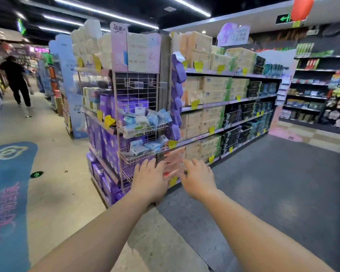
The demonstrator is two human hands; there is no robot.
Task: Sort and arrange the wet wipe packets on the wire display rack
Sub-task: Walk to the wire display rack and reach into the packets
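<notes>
A pink wire display rack [136, 89] hangs on the end of a shelf unit at centre. Its upper basket [143, 131] holds several blue and white wet wipe packets [145, 119] in a loose heap. More packets [143, 147] lie in the middle basket [134, 159]. My left hand [148, 178] is stretched out in front of the lowest basket, fingers spread, nothing in it. My right hand [199, 178] reaches forward beside it, also empty with fingers apart, in front of orange packs on the bottom shelf. The lowest basket is mostly hidden behind my left hand.
Purple packs [104, 138] fill the shelves left of the rack. Tissue packs [210, 112] line the long shelf on the right. A person in black [16, 81] walks away down the left aisle. A blue floor sticker [6, 185] lies at left; grey floor opens to the right.
</notes>
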